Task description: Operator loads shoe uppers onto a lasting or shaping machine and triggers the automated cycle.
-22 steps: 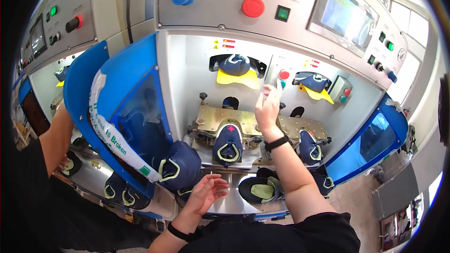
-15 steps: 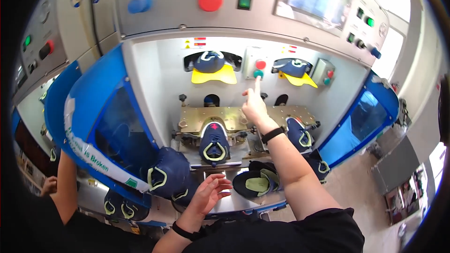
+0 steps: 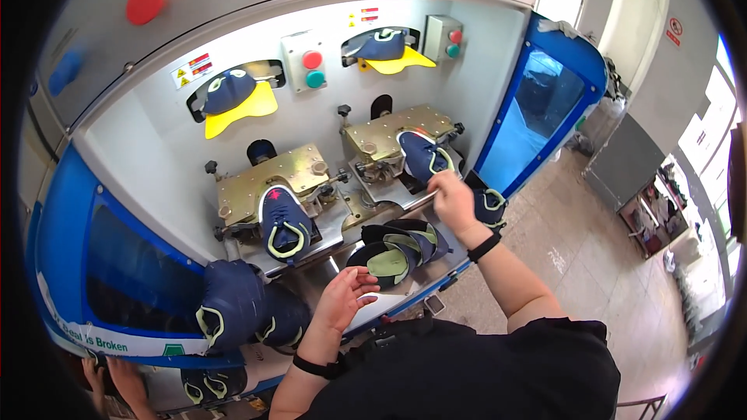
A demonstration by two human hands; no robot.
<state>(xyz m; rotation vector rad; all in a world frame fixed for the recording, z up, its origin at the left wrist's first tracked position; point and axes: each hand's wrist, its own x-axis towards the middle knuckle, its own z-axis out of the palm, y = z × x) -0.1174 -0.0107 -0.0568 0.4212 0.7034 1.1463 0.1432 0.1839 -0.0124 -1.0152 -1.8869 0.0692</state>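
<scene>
My right hand (image 3: 454, 202) is closed at the heel of a navy shoe (image 3: 424, 157), its fingertips on the light green collar edge. That shoe sits toe-inward on the right station of a machine. My left hand (image 3: 347, 295) is held with its fingers apart and loosely bent, holding nothing. It hovers beside a pile of dark shoe uppers (image 3: 387, 263) with light green lining on the metal ledge. A second navy shoe (image 3: 282, 225) with a red mark on its tongue rests on the left station.
Brass-coloured plates (image 3: 272, 180) stand behind the shoes. Above are yellow-and-navy caps (image 3: 243, 105) and a button box (image 3: 305, 62). Blue windowed doors (image 3: 537, 101) flank the opening. More navy shoes (image 3: 229, 303) lie at left. Another person's hands (image 3: 117, 381) show at lower left.
My right hand has come down from the green button on the back wall to the right shoe's heel. The view has turned right. My left hand remains near the uppers.
</scene>
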